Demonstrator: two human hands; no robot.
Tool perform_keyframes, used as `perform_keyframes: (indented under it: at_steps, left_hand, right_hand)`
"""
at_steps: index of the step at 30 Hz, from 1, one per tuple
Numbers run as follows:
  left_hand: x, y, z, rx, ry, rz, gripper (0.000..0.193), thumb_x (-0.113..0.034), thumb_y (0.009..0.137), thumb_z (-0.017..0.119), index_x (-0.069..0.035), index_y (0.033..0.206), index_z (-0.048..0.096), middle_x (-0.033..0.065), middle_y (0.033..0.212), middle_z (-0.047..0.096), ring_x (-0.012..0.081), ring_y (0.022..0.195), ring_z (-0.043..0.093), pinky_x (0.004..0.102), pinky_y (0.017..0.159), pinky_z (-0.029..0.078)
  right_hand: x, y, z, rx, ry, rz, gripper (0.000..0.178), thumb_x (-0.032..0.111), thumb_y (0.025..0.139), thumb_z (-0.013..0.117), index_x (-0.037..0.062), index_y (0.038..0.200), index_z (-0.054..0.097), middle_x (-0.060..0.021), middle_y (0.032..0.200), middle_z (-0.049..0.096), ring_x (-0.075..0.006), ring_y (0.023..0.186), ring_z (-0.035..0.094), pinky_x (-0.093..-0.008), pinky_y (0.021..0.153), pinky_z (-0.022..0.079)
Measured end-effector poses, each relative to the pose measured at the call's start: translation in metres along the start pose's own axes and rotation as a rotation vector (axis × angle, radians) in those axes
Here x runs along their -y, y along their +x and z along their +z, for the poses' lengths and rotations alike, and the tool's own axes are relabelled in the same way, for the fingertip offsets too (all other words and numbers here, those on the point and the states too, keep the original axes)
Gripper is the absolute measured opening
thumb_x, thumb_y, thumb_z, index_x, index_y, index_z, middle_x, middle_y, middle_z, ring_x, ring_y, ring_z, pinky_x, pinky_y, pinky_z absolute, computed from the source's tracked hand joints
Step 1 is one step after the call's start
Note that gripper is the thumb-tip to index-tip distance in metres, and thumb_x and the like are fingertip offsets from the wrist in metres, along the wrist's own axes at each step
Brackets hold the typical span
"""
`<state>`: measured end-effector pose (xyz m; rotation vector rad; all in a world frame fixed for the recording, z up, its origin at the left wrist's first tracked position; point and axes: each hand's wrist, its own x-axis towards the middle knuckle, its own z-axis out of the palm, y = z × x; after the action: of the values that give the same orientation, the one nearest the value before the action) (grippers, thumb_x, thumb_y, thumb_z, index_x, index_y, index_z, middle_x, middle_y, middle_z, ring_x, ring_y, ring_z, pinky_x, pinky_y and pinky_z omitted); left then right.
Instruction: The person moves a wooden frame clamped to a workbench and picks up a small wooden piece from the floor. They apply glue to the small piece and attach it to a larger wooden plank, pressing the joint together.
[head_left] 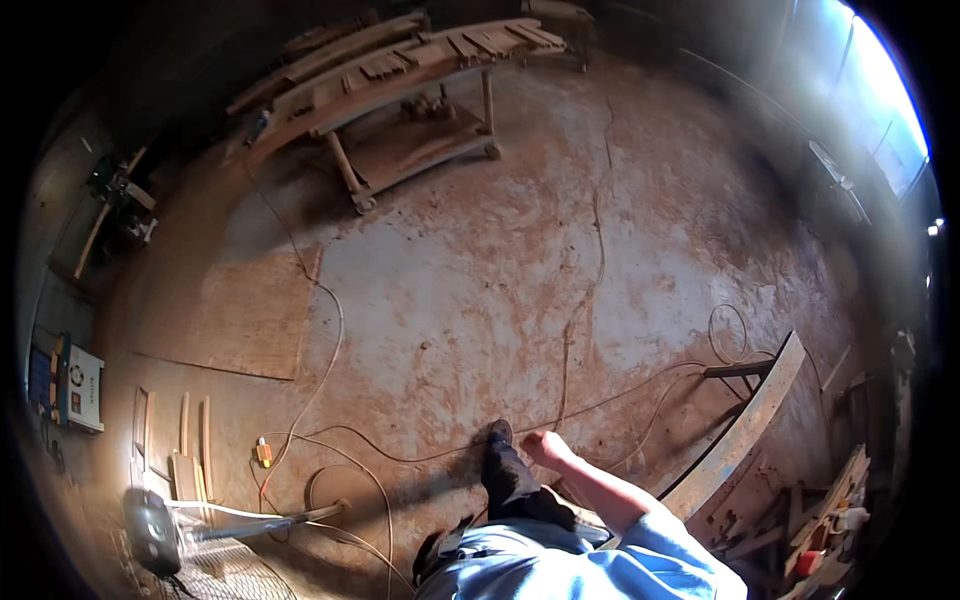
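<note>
My right arm, in a light blue short sleeve, reaches forward at the lower middle. At its end my right hand (543, 449) hangs over the dusty floor, its fingers curled in, and no object shows in it. Close by it is my dark shoe (501, 431), with a dark trouser leg behind. Under and beside the hand, thin cables (570, 365) run along the floor. My left hand does not show.
A wheeled wooden cart (420, 155) carrying wood strips stands far ahead. A plywood sheet (255, 315) lies left. A yellow plug box (264, 452), a fan (153, 530) and a white machine (82, 385) are nearer left. To my right are a long beam (740, 425) and scrap wood (830, 510).
</note>
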<state>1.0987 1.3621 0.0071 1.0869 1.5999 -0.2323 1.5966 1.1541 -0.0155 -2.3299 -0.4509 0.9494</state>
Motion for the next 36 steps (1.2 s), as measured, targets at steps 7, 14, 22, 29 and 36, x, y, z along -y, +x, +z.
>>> perform_keyframes:
  at_steps: [7,14,22,29,36]
  left_hand:
    - [-0.248,0.101,0.061,0.02,-0.153,-0.016,0.018,-0.021,0.094,0.05,-0.013,0.078,0.051,0.0039,0.071,0.053,0.0196,0.058,0.054,0.0339,0.049,0.046]
    - [-0.539,0.188,0.163,0.283,0.064,0.284,0.014,-0.013,0.089,0.054,-0.012,0.079,0.045,-0.0001,0.067,0.049,0.0131,0.059,0.057,0.0294,0.047,0.045]
    - [-0.841,0.324,0.326,0.071,0.816,0.54,0.058,-0.027,0.085,0.064,0.004,0.131,0.049,0.0257,0.124,0.057,0.0358,0.115,0.055,0.0416,0.096,0.046]
    - [-1.184,0.247,0.553,0.161,0.793,0.988,0.054,-0.029,0.086,0.065,-0.002,0.13,0.051,0.0179,0.108,0.066,0.0314,0.102,0.063,0.0393,0.086,0.05]
    - [-1.333,0.185,0.729,0.325,0.638,1.086,0.057,-0.029,0.088,0.065,-0.004,0.136,0.046,0.0119,0.109,0.067,0.0238,0.099,0.065,0.0357,0.084,0.051]
  right_hand:
    - [0.064,0.084,-0.179,-0.055,0.178,0.093,0.03,0.031,0.089,0.061,0.0059,0.103,0.068,-0.0127,0.093,0.071,-0.0215,0.087,0.067,-0.0337,0.077,0.051]
    - [-0.002,0.192,-0.27,-0.264,0.407,0.434,0.027,0.026,0.09,0.061,0.0006,0.098,0.068,-0.0091,0.083,0.07,-0.0172,0.074,0.065,-0.0318,0.067,0.051]
    - [-0.041,0.217,-0.334,-0.563,0.945,0.982,0.018,0.019,0.092,0.055,0.0008,0.093,0.058,-0.0108,0.074,0.06,-0.0243,0.055,0.06,-0.0415,0.05,0.056]
    - [-0.004,0.339,-0.396,-0.476,1.047,1.031,0.02,0.018,0.089,0.058,-0.0009,0.095,0.062,-0.0104,0.075,0.064,-0.0184,0.057,0.06,-0.0313,0.048,0.048]
    - [-0.024,0.533,-0.546,-0.462,1.075,0.868,0.023,0.021,0.089,0.06,-0.0012,0.094,0.064,-0.0102,0.074,0.063,-0.0179,0.054,0.057,-0.0317,0.048,0.049]
